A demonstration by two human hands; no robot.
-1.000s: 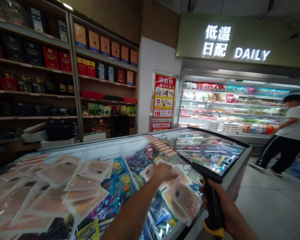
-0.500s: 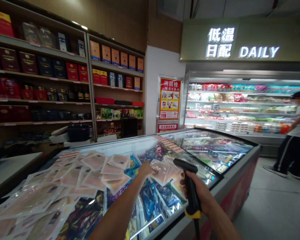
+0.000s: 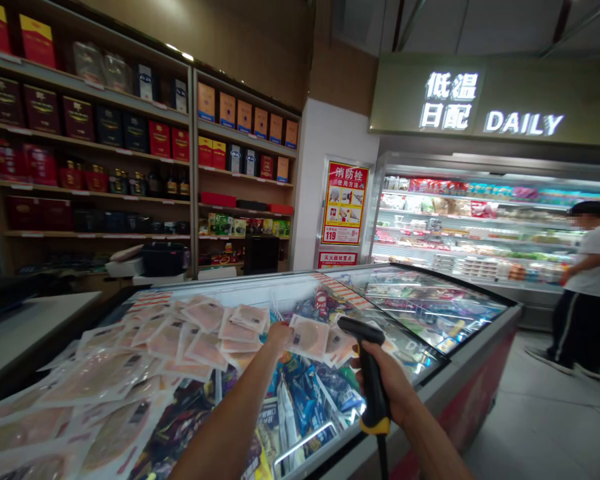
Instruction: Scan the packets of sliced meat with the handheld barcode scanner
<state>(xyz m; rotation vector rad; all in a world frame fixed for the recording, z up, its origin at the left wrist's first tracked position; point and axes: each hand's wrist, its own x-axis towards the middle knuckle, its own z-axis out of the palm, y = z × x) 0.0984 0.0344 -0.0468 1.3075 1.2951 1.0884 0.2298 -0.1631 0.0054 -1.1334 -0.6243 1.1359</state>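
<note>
My right hand (image 3: pixel 391 379) is wrapped round the handle of a black and yellow barcode scanner (image 3: pixel 371 383), whose cord hangs down. The scanner's head points left, over the glass-topped chest freezer (image 3: pixel 467 370). My left hand (image 3: pixel 279 333) reaches out over the freezer and pinches the left edge of a flat, clear plastic packet (image 3: pixel 310 337) with a pale round piece inside. More such packets (image 3: pixel 337 348) lie just to its right, partly behind the scanner. A wide, overlapping spread of similar packets (image 3: pixel 167 337) covers the freezer's left part.
Bagged frozen goods (image 3: pixel 305 393) in bright wrappers show inside the freezer. A pale counter (image 3: pixel 35 333) stands at the left. Shelves of boxed bottles (image 3: pixel 113 130) line the wall behind. At the right, a person (image 3: pixel 587 280) stands by the lit refrigerated display (image 3: pixel 460 247).
My left hand has drawn a little to the left with the packet, which now lies more apart from the others. The scanner has shifted slightly left. The view has tilted up somewhat.
</note>
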